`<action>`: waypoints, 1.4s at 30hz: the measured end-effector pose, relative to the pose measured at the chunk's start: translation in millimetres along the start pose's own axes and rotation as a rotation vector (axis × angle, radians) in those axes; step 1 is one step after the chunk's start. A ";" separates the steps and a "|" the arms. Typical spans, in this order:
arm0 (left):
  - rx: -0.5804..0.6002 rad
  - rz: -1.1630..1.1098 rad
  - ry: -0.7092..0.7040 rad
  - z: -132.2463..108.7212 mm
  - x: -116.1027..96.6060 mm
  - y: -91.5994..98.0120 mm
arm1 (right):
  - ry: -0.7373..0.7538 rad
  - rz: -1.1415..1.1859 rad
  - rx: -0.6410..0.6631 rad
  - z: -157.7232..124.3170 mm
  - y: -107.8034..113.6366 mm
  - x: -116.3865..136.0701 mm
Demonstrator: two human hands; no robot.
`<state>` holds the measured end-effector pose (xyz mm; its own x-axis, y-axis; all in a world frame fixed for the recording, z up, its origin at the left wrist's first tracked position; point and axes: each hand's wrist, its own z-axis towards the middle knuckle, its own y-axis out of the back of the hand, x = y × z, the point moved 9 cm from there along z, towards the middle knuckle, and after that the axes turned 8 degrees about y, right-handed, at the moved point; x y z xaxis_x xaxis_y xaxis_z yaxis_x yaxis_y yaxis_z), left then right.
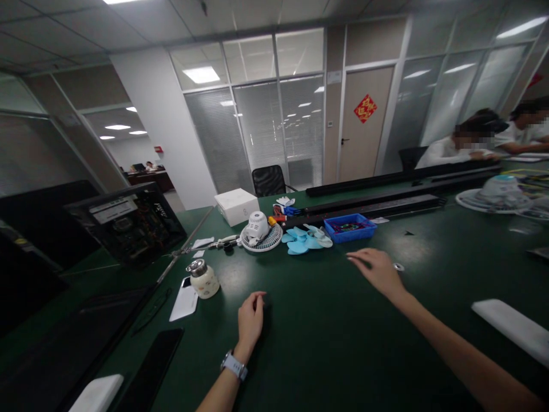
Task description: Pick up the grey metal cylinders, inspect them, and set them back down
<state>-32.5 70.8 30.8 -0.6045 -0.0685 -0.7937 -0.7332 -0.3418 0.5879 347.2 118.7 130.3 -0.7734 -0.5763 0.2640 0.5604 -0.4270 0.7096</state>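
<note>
My left hand (250,317), with a pale-strapped watch (234,366) at its wrist, rests near the table's middle. Its fingers are loosely curved, and no object shows in it. To the right, my right hand (380,273) reaches forward above the tabletop, fingers extended and thumb apart, holding nothing visible. Just ahead of it are a blue tray (349,234) with small parts inside and light blue fan blades (299,243). A small ring-shaped piece (398,266) lies close beside that hand. Left of the blades sits a white fan head with its grille (261,243).
A cream jar (205,283) stands by a white card (184,303) on the left. Behind are a white box (237,207) and long black bars (377,209). An opened electronics panel (128,223) leans at left. Two people sit at the far right, near another fan part (497,191).
</note>
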 end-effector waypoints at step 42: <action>-0.012 0.099 -0.051 2.1 -3.6 -3.1 | -0.457 -0.490 0.288 -19.8 43.5 -144.2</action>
<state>-28.7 74.1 32.1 -0.6889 -0.0553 -0.7228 -0.6655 -0.3471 0.6608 488.9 169.3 110.1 -0.9972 0.0097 0.0736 0.0665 -0.3244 0.9436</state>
